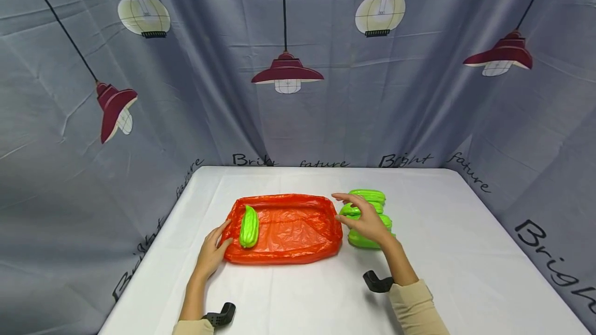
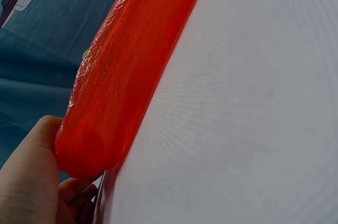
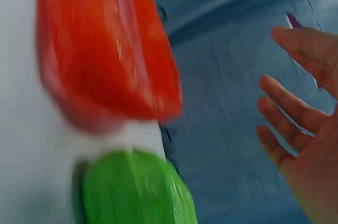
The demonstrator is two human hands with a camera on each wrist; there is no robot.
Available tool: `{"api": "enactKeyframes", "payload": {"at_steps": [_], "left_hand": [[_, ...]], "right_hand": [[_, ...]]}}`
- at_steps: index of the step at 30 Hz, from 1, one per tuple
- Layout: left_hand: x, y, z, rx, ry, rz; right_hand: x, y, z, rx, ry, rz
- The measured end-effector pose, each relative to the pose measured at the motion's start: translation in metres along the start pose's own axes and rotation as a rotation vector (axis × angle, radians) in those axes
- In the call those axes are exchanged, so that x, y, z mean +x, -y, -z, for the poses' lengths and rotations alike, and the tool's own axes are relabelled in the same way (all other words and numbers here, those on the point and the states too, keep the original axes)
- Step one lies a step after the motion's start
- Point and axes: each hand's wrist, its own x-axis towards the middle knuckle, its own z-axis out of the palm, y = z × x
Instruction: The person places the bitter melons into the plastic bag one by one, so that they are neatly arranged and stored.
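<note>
A shallow tray covered in wrinkled red plastic [image 1: 298,229] lies on the table, with one green ribbed gourd [image 1: 249,227] upright along its left side. My left hand [image 1: 212,252] grips the tray's left end; in the left wrist view its thumb and curled fingers sit around the red edge [image 2: 111,86]. Over the tray's right edge and the row of green gourds [image 1: 365,241] hovers my right hand [image 1: 368,219], thumb and fingers spread, holding nothing. In the right wrist view a gourd [image 3: 137,189] appears blurred below the tray, apart from the hand.
The white table [image 1: 298,299] reaches back to a grey-blue curtain [image 1: 316,118] printed with lamps and lettering. Several gourds lie in a column just right of the tray. A black wrist mount [image 1: 221,315] is on the left forearm, another mount [image 1: 377,282] on the right.
</note>
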Motion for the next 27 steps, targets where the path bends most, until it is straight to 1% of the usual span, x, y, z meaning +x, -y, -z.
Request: {"api": "enactKeyframes", "payload": {"at_steps": [3, 6, 9, 11, 13, 17, 21, 24, 27], "left_hand": [[0.001, 0.0, -0.001, 0.005, -0.002, -0.008], [0.001, -0.001, -0.001, 0.006, 0.0, -0.016], [0.001, -0.001, 0.0, 0.01, 0.004, -0.014], [0.001, -0.001, 0.0, 0.013, 0.008, -0.008], [0.001, -0.001, 0.001, 0.019, 0.012, -0.004], [0.0, -0.001, 0.001, 0.027, 0.018, 0.002], [-0.001, -0.001, 0.001, 0.032, 0.018, 0.006], [-0.001, -0.002, 0.001, 0.033, 0.012, 0.0], [-0.001, -0.002, 0.001, 0.031, 0.007, -0.008]], "right_hand": [[-0.017, -0.008, 0.019, -0.055, -0.015, -0.02], [-0.031, -0.016, 0.033, -0.129, -0.026, -0.07], [-0.043, -0.024, 0.041, -0.191, -0.018, -0.123], [-0.05, -0.03, 0.045, -0.206, -0.001, -0.146], [-0.056, -0.035, 0.046, -0.209, 0.018, -0.151], [-0.066, -0.045, 0.045, -0.209, 0.048, -0.115], [-0.071, -0.054, 0.043, -0.211, 0.066, -0.029], [-0.073, -0.057, 0.041, -0.219, 0.069, 0.02], [-0.075, -0.06, 0.038, -0.222, 0.069, 0.033]]}}
